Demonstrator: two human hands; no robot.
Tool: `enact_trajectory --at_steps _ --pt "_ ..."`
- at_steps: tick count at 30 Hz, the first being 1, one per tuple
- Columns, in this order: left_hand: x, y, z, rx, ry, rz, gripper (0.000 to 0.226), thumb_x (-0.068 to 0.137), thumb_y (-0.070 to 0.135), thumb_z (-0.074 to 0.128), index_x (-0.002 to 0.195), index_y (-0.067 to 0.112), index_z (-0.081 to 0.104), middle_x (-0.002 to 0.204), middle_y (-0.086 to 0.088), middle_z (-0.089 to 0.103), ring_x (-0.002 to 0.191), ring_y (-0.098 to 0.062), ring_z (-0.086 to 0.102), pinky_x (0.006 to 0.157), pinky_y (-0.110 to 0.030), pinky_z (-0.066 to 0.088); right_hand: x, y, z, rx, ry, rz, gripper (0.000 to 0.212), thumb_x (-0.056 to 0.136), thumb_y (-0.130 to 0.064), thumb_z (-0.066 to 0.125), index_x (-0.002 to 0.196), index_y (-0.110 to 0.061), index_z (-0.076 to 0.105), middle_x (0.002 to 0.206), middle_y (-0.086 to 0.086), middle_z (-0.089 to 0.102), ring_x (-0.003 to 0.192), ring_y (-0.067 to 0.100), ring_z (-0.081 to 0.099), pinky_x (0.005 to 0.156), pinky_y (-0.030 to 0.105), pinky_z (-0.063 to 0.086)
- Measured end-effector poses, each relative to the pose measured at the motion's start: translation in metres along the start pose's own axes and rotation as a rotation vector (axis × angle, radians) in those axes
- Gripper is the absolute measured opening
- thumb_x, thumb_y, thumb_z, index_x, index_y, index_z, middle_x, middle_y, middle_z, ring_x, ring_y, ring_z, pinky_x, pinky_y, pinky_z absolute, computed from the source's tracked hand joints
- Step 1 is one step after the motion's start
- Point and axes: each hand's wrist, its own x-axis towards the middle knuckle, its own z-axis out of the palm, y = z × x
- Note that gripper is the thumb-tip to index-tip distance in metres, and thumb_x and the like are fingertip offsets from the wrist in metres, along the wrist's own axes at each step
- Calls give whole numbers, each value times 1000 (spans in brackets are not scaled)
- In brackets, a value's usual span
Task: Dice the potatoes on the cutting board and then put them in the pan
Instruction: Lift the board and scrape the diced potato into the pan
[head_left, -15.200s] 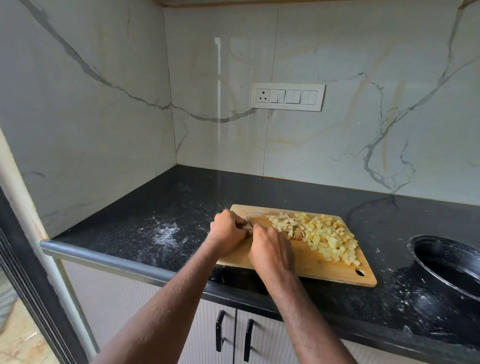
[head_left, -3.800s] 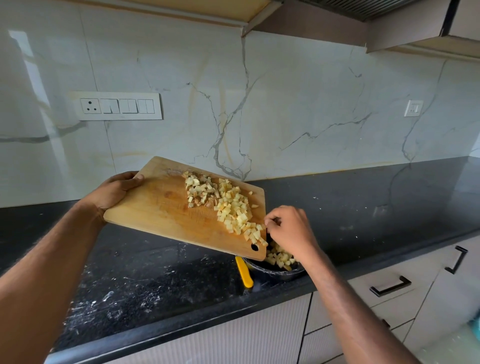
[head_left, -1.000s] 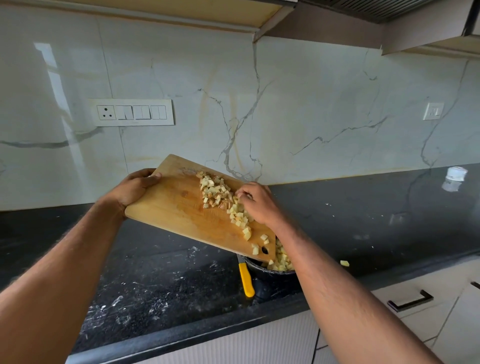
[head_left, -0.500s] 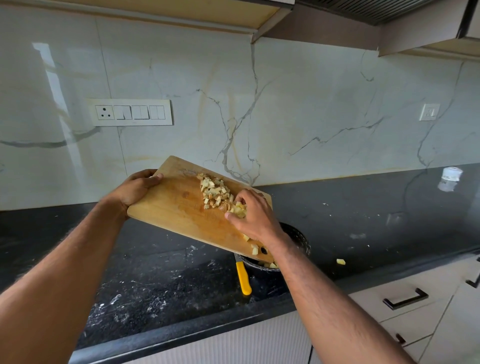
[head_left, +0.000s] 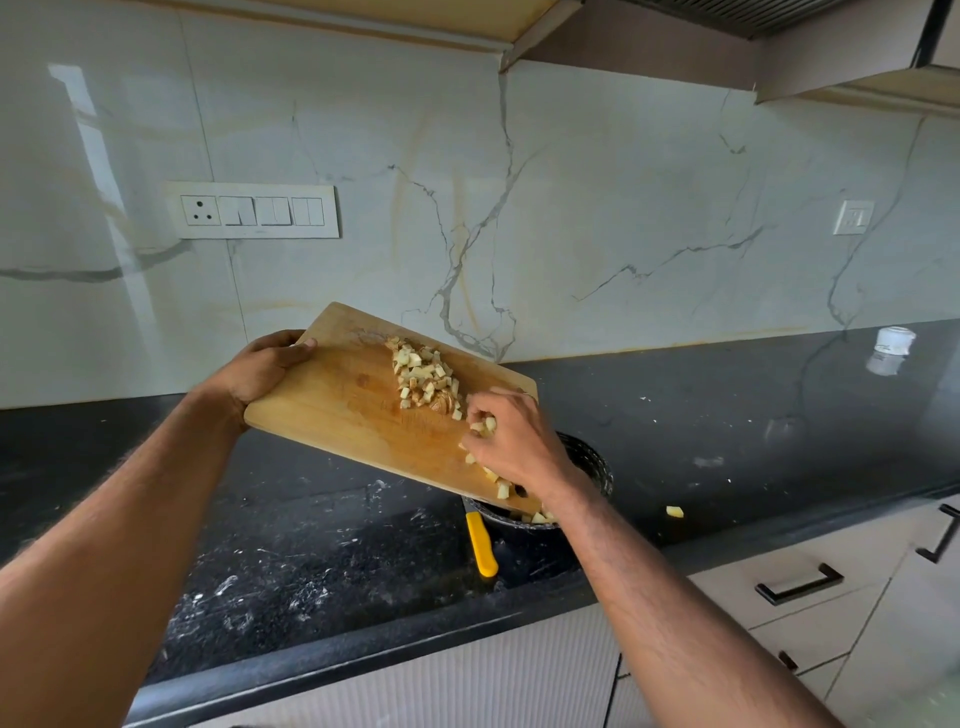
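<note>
My left hand (head_left: 262, 366) grips the upper left edge of the wooden cutting board (head_left: 343, 415), which is lifted and tilted down to the right. A pile of diced potato (head_left: 423, 379) lies on the board's upper middle. My right hand (head_left: 511, 441) rests on the lower part of the board, its curled fingers raking several cubes downhill. The black pan (head_left: 589, 462) sits on the counter under the board's low corner, mostly hidden by the board and my wrist. A few cubes (head_left: 540, 517) show inside it.
A yellow-handled knife (head_left: 482, 545) lies on the black counter (head_left: 311, 545) left of the pan. One stray potato cube (head_left: 674, 512) lies on the counter to the right. A small white jar (head_left: 894, 340) stands far right by the marble wall. Drawers with black handles (head_left: 800, 582) are below.
My right hand has slid down the board from the pile toward the low corner, dragging cubes with it. The pile on the board has shrunk. The board stays tilted in my left hand.
</note>
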Motion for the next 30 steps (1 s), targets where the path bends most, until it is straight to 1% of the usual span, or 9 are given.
enact_trajectory --at_steps 3,7,10,13,16,18,22,25,30 --pt "-4 0 2 -17 8 -10 28 101 27 57 125 13 64 110 -13 72 82 -22 72 63 -28 61 -14 20 -11 -29 -130 -57 8 85 -20 71 85 -25 65 97 -15 62 103 6 56 110 48 42" --pt "-3 -2 0 -33 26 -3 29 101 27 57 126 13 64 113 -13 71 87 -24 71 74 -35 57 -38 42 -34 -67 -223 -19 17 84 -21 74 85 -36 67 98 -25 60 109 8 58 106 49 46" --pt "-3 -3 -1 -38 24 -7 33 101 28 57 130 12 62 116 -14 70 90 -26 70 75 -35 57 -42 48 -49 63 -150 54 23 82 -8 75 88 -30 74 99 -19 67 100 2 63 102 38 52" --pt "-5 -2 2 -28 11 -7 34 102 29 56 130 12 62 115 -14 70 90 -26 70 73 -35 57 -29 48 -52 89 42 92 29 87 -4 67 104 -27 74 115 -14 64 112 7 60 105 34 49" --pt "-8 0 4 -17 15 2 33 102 29 56 130 13 61 115 -13 70 91 -26 70 72 -33 58 -11 37 -40 -12 -48 76 38 98 -5 54 133 -19 62 140 -7 52 133 10 46 116 27 31" --pt "-10 2 4 -16 20 12 33 102 29 56 130 13 61 114 -12 70 93 -27 70 73 -34 58 -8 30 -33 -78 -112 50 38 102 -7 48 139 -14 56 144 -2 49 136 12 42 115 23 25" --pt "-8 1 -3 -8 47 27 34 101 30 57 130 12 62 116 -16 70 97 -31 70 81 -38 58 -32 22 -28 -171 -93 22 25 101 -12 51 114 -13 73 115 -3 63 105 8 59 101 25 49" --pt "-8 -2 -5 4 51 27 37 101 32 58 132 13 61 118 -15 70 105 -36 68 91 -45 55 -43 9 -27 -148 -59 -7 17 95 -11 61 101 -14 77 101 -4 67 88 3 61 90 27 56" --pt "-10 -1 -2 9 54 18 36 100 33 59 130 13 62 117 -15 71 107 -37 68 96 -49 54 -24 -21 -14 -48 -71 -95 41 95 -35 66 133 -17 62 132 -3 60 117 9 56 107 27 40"
